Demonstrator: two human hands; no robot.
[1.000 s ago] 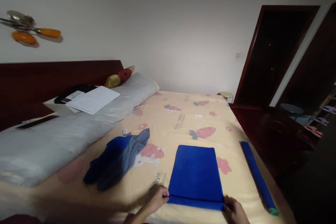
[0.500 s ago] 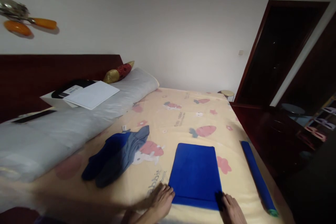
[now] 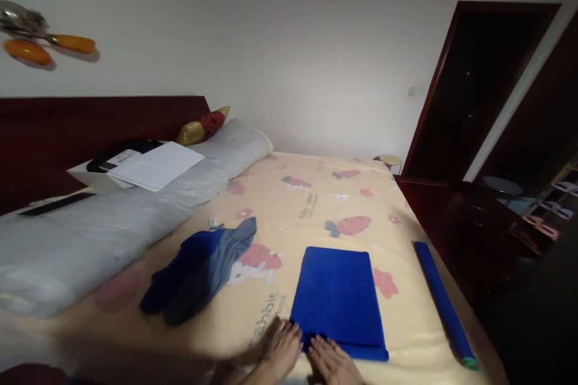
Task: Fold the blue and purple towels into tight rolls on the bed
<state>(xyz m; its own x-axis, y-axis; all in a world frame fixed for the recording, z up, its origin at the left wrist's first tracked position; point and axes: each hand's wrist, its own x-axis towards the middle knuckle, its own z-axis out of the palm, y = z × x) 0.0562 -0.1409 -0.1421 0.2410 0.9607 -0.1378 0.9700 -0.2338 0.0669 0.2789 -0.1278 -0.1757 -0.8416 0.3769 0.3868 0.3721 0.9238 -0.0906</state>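
A flat, folded blue cloth point(image 3: 338, 295) lies on the bed in front of me, with a narrow fold along its near edge. At its near left corner, my left hand point(image 3: 284, 349) is closed on the cloth, fingertips on top; the thumb is hidden. Close beside it, my right hand point(image 3: 333, 361) lies on the folded near edge with fingers stretched out and slightly apart. The cloth's near right corner is uncovered.
Crumpled dark blue and grey clothing point(image 3: 203, 271) lies left. A rolled blue cloth point(image 3: 445, 304) with a green end lies along the bed's right edge. A long grey pillow point(image 3: 135, 222) bears a white board point(image 3: 158, 165). A stool point(image 3: 389, 160) stands beyond the bed.
My right hand has left the cloth's near right corner and moved left along the near edge, close to my left hand. My left hand stays at its corner.
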